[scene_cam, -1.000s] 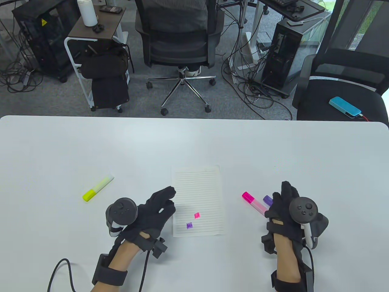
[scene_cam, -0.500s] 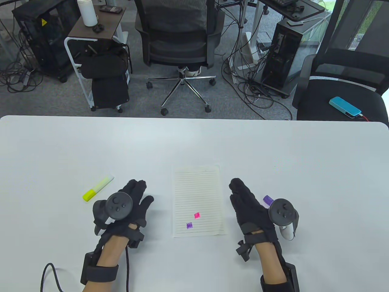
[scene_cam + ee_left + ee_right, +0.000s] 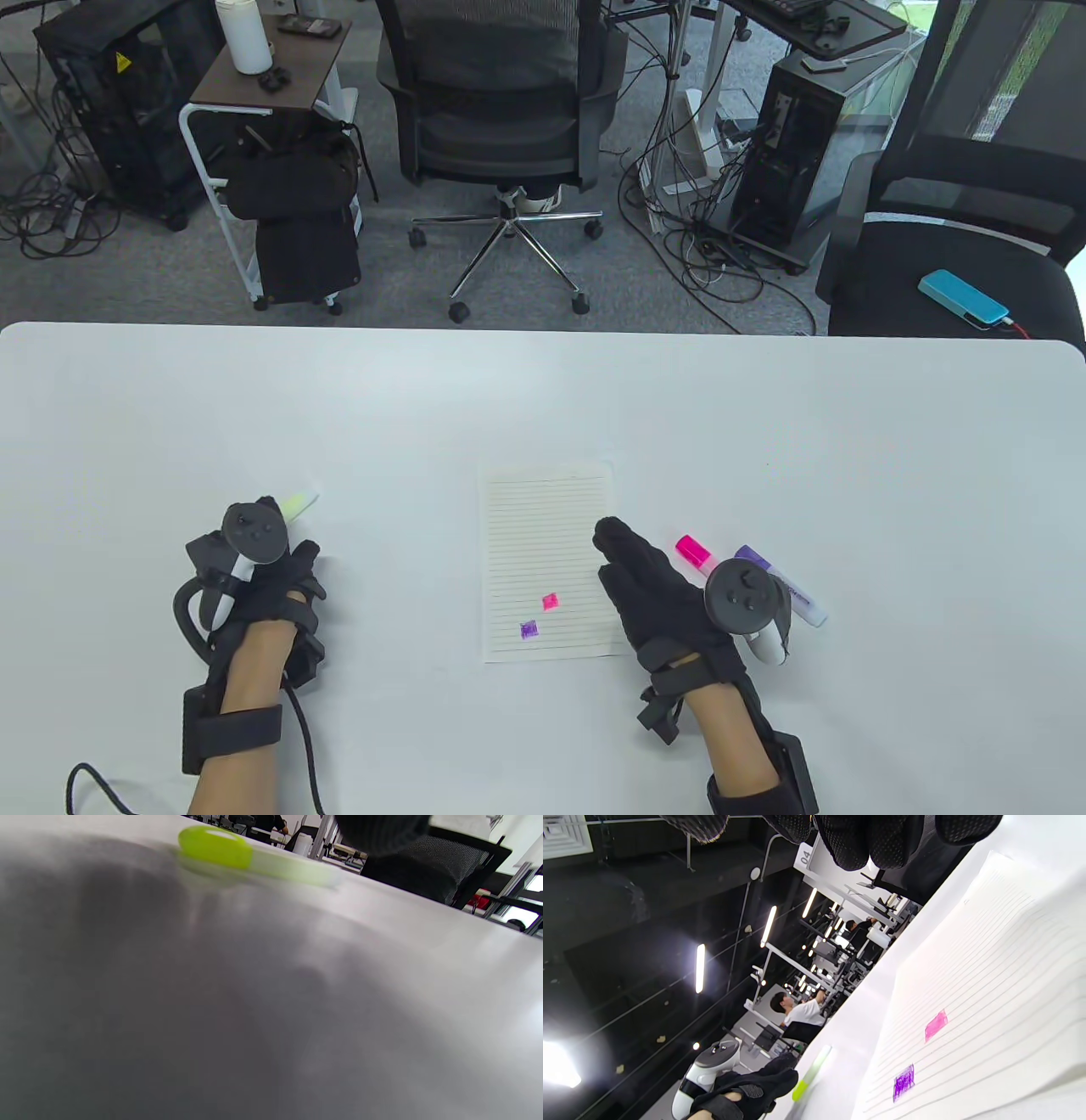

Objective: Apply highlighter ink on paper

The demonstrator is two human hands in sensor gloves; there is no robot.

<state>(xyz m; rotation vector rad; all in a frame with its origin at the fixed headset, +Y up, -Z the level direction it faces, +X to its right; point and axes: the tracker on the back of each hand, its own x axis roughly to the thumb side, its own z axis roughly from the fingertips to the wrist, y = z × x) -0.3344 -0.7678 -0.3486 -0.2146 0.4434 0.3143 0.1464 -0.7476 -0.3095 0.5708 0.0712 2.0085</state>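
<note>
While the lined paper [image 3: 550, 560] lies flat near the front edge of the white worktop [image 3: 543, 399], about midway along it, both gloved hands rest on either side of it. The sheet carries two small ink patches in its lower half: a pink mark [image 3: 551, 602] and, just below and left of it, a purple mark [image 3: 529, 630].

At the sheet's right edge the right hand [image 3: 657, 594] lies with its fingers straight and close together, fingertips [image 3: 609, 532] reaching onto the paper's margin; it holds nothing. Just beyond it to the right, a pink highlighter [image 3: 693, 550] and a purple highlighter [image 3: 780, 586] lie side by side on the worktop, partly hidden behind the tracker on the hand's back.

Well to the left of the paper, toward the front left of the worktop, the left hand [image 3: 271, 577] sits over the yellow highlighter [image 3: 299, 505], whose pale end sticks out past the hand. In the left wrist view the yellow highlighter [image 3: 254, 857] lies flat on the worktop with a gloved fingertip [image 3: 382, 832] above it, not clearly touching. Whether the left hand's fingers are curled or have closed on the pen cannot be told.
</note>
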